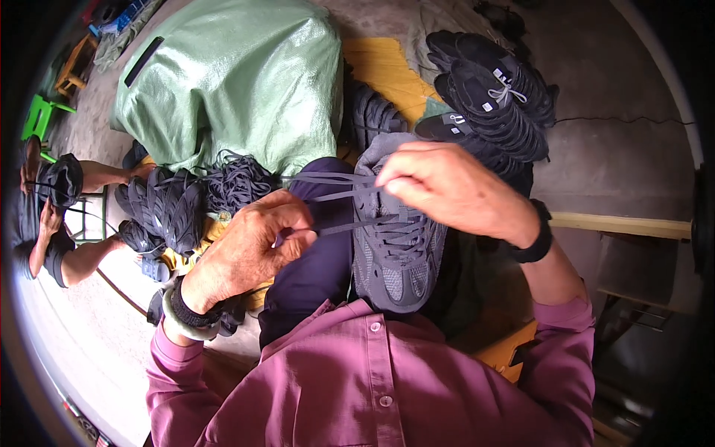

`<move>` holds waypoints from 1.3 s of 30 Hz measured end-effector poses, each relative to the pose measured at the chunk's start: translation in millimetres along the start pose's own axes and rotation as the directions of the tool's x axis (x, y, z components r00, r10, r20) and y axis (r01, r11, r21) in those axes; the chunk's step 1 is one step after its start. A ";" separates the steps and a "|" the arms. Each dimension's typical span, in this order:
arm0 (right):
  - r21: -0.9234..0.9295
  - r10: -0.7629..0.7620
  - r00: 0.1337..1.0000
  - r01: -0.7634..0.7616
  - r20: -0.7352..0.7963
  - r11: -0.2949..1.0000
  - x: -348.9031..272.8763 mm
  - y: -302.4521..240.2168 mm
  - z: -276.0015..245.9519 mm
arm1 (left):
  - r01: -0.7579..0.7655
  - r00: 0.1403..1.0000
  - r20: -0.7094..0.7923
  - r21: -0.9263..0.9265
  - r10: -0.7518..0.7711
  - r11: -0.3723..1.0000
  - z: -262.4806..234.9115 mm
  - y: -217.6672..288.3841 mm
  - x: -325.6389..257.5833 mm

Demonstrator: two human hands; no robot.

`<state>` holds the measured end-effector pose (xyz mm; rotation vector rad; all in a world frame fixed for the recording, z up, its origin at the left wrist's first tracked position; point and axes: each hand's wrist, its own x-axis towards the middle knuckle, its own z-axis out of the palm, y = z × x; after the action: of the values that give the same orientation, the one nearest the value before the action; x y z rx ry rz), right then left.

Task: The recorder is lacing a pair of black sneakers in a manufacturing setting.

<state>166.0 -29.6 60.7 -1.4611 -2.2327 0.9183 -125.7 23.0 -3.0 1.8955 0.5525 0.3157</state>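
A dark grey sneaker (pixel 402 253) rests across my lap with its toe toward me. Its lower eyelets are laced, and grey shoelace (pixel 339 195) strands run from it to my hands. My left hand (pixel 257 242), with a black band and pale bangle at the wrist, is closed on the lace left of the shoe. Over the shoe's upper eyelets, my right hand (pixel 439 182) pinches the lace near the tongue (pixel 383 153). Its fingertips partly hide the strands there.
A pile of loose dark laces (pixel 237 182) lies beyond my left hand, beside stacked dark shoe uppers (pixel 167 208). A large green woven sack (pixel 238 82) stands ahead. More black shoes (pixel 491 97) are heaped at the far right. Another person (pixel 56 216) handles a dark shoe at the left.
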 end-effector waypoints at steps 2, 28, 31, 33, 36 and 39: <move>-0.016 0.113 0.993 -0.114 -0.024 0.993 -13.7 3.1 -15.9 | 0.062 0.996 -0.069 0.149 -0.052 0.987 4.7 -8.7 -7.6; -0.010 0.134 0.991 -0.134 -0.020 0.991 -15.6 -19.2 7.9 | 0.155 0.988 0.064 -0.473 -0.142 0.867 29.7 24.3 52.1; -0.043 0.198 0.980 -0.198 -0.006 0.979 -21.5 -17.6 10.6 | 0.133 0.991 0.052 -0.318 -0.123 0.939 29.1 18.8 50.4; -0.071 0.150 0.983 -0.158 -0.109 0.985 -28.6 -14.8 17.9 | 0.183 0.978 -0.067 -0.205 -0.200 0.962 30.4 8.8 44.5; -0.045 0.146 0.983 -0.152 -0.114 0.987 -35.8 -10.9 27.5 | 0.220 0.967 -0.058 -0.295 -0.248 0.930 43.2 -9.3 37.7; -0.107 0.142 0.982 -0.155 -0.121 0.982 -33.3 -14.5 28.7 | 0.239 0.964 -0.038 -0.323 -0.264 0.916 49.6 -13.9 36.6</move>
<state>153.6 -73.2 51.7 -1.7072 -2.1503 0.7380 -74.6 6.4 -36.1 1.4875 0.7467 0.2930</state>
